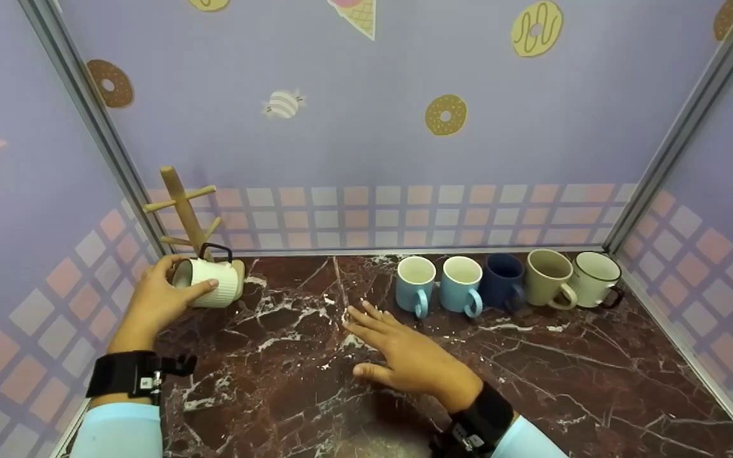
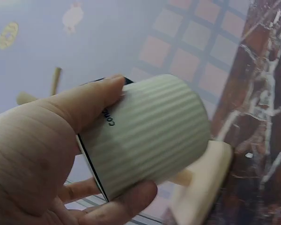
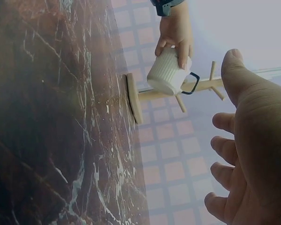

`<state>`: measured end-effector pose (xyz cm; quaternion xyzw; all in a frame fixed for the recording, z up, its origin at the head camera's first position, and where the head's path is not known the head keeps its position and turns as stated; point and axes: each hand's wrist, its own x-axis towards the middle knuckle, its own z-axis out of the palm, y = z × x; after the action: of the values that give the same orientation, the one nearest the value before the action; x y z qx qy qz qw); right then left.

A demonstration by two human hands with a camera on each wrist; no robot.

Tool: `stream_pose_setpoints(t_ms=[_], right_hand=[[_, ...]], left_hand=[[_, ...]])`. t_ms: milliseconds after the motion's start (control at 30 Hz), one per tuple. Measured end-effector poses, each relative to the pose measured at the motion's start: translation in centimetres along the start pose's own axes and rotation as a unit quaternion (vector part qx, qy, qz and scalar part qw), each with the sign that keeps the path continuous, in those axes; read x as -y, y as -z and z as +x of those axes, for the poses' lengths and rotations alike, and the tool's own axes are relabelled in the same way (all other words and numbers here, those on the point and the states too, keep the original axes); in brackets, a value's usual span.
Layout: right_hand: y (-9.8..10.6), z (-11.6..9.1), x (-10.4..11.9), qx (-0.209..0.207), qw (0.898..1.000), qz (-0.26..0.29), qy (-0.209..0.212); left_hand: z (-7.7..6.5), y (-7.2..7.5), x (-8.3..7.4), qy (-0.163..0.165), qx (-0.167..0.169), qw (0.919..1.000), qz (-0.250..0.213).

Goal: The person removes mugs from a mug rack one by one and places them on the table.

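Note:
My left hand (image 1: pixel 161 294) grips a white ribbed mug (image 1: pixel 219 283) near the rim, thumb on one side and fingers on the other. The mug lies tipped on its side in the air, its dark handle (image 1: pixel 216 248) pointing up and its mouth facing left. Right behind it stands a wooden mug tree (image 1: pixel 183 210) with several bare pegs; the mug covers part of its base (image 3: pixel 135 98). In the left wrist view dark lettering (image 2: pixel 109 118) shows beside the thumb. My right hand (image 1: pixel 401 353) is held over the counter with fingers spread, holding nothing.
Along the back right a row of mugs stands upright: two light blue mugs (image 1: pixel 415 286), a dark blue mug (image 1: pixel 502 283), a beige mug (image 1: pixel 546 277) and a white mug with a dark rim (image 1: pixel 589 283). Patterned walls (image 1: pixel 366 140) enclose the dark red marbled counter (image 1: pixel 290 381).

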<state>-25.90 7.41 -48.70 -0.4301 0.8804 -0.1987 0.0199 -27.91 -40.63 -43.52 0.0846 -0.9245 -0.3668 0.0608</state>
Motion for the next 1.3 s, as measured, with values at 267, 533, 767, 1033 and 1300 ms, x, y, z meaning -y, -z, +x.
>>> stream_pose_setpoints(t_ms=[267, 533, 767, 1033, 1300], right_hand=[[0.4, 0.0, -0.3, -0.009, 1.000, 0.015, -0.007], [1.0, -0.1, -1.1, -0.042, 0.998, 0.041, -0.020], [1.7, -0.3, -1.3, -0.099, 0.990, 0.070, -0.066], [2.2, 0.2, -1.8, -0.226, 0.955, 0.165, -0.102], [2.5, 0.3, -2.1, -0.254, 0.917, 0.275, -0.140]], left_hand=[[-2.0, 0.3, -6.0, -0.031, 0.012, 0.9981, 0.053], [-3.1, -3.7, -12.5, -0.097, 0.031, 0.9916, 0.080], [-3.3, -8.0, -16.2, -0.171, 0.045, 0.9772, 0.118], [-4.1, -11.9, -19.6, -0.244, 0.064, 0.9541, 0.162], [-4.7, -14.1, -21.0, -0.313, 0.082, 0.9255, 0.196]])
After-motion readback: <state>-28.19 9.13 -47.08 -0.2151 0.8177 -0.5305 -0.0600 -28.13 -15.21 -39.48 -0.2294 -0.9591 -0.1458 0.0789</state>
